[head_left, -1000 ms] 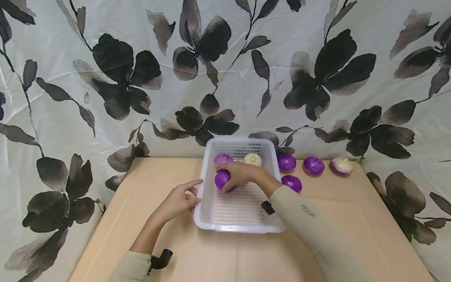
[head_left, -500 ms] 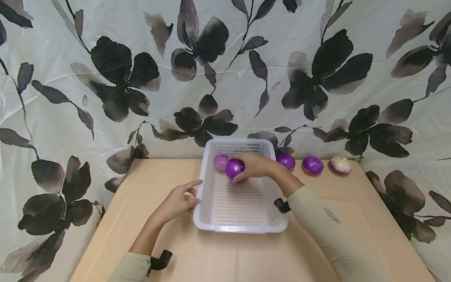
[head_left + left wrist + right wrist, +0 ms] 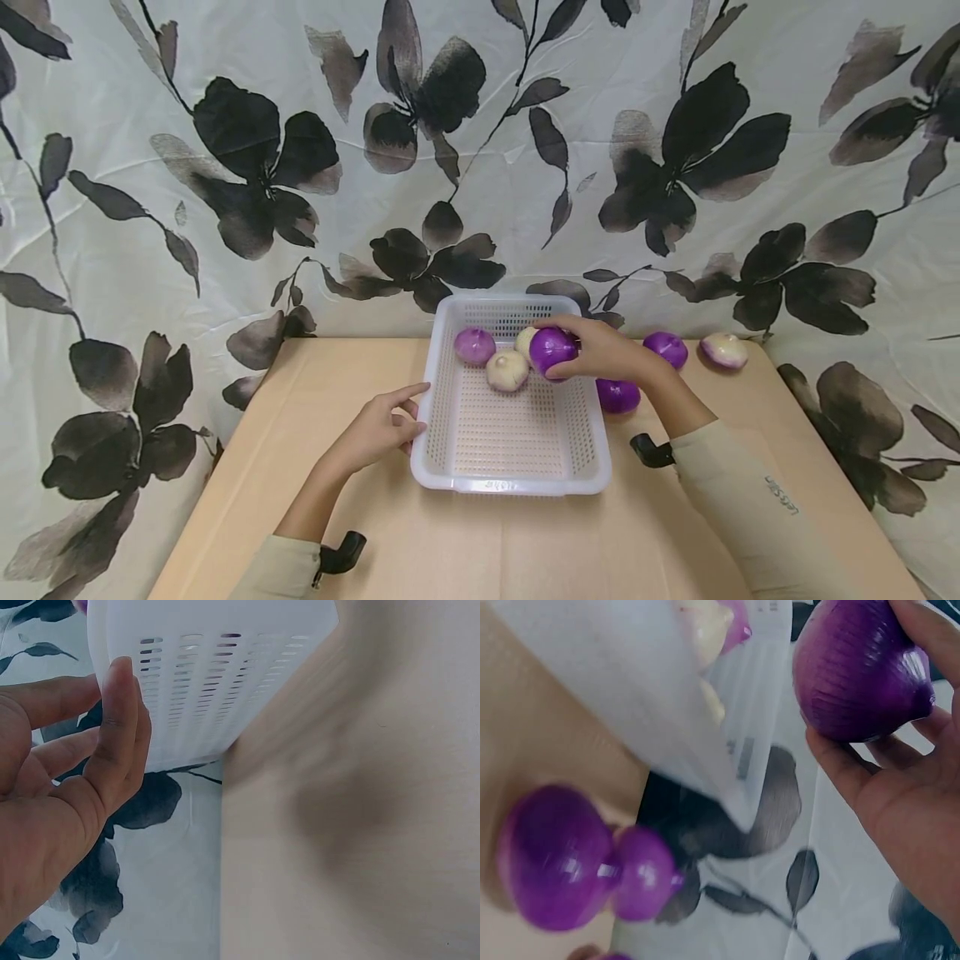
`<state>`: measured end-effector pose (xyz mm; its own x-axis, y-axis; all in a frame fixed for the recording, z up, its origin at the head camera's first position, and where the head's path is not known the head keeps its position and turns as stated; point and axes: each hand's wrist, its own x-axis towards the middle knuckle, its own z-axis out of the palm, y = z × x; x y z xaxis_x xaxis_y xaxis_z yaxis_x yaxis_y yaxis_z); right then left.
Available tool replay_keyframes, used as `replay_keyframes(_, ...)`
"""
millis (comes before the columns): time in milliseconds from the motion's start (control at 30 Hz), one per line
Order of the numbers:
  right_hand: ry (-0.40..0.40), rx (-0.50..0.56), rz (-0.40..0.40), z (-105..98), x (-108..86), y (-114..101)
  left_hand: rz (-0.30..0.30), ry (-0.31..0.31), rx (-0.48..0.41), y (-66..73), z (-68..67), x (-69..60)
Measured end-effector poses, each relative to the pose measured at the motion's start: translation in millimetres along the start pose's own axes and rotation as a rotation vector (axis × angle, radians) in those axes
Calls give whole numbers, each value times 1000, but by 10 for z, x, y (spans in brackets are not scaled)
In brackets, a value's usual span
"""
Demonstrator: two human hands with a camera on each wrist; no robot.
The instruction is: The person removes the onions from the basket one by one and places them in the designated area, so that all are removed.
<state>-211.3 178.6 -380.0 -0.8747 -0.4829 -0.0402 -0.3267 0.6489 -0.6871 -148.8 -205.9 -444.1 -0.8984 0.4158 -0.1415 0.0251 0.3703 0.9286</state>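
Note:
A white perforated basket [image 3: 510, 486] stands on the table. In it lie a purple onion [image 3: 475, 346], a pale onion [image 3: 507, 371] and another pale one [image 3: 525, 342], partly hidden. My right hand [image 3: 600, 348] grips a purple onion [image 3: 552, 352] over the basket's right side; the right wrist view shows that onion [image 3: 862, 671] held between thumb and fingers, above the rim. My left hand [image 3: 380, 429] touches the basket's left rim with its fingertips, and in the left wrist view the fingers [image 3: 120, 727] rest against the basket wall [image 3: 217, 682].
Right of the basket, on the wooden table [image 3: 300, 400], lie a purple onion [image 3: 618, 396], another purple onion [image 3: 666, 350] and a white-and-purple onion [image 3: 723, 352]. Behind the table hangs a floral cloth [image 3: 555, 50].
My right hand has lifted the purple onion from inside the basket and moved right with it, uncovering the pale onion. The left hand has stayed at the rim.

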Motion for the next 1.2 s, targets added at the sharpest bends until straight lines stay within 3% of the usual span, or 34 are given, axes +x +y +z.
replay_keyframes(367,102,72,11,-180,-448,499,-3,-1,-4,15,-7,-7)
replay_keyframes(733,206,55,173,-272,-701,944,-4,-5,-6,25,1,-17)
replay_keyframes(1033,244,-14,106,-273,-922,1347,-17,2,2,27,10,-21)
replay_keyframes(1200,234,-39,174,-230,-1024,1510,-10,-2,-1,40,-9,-22)
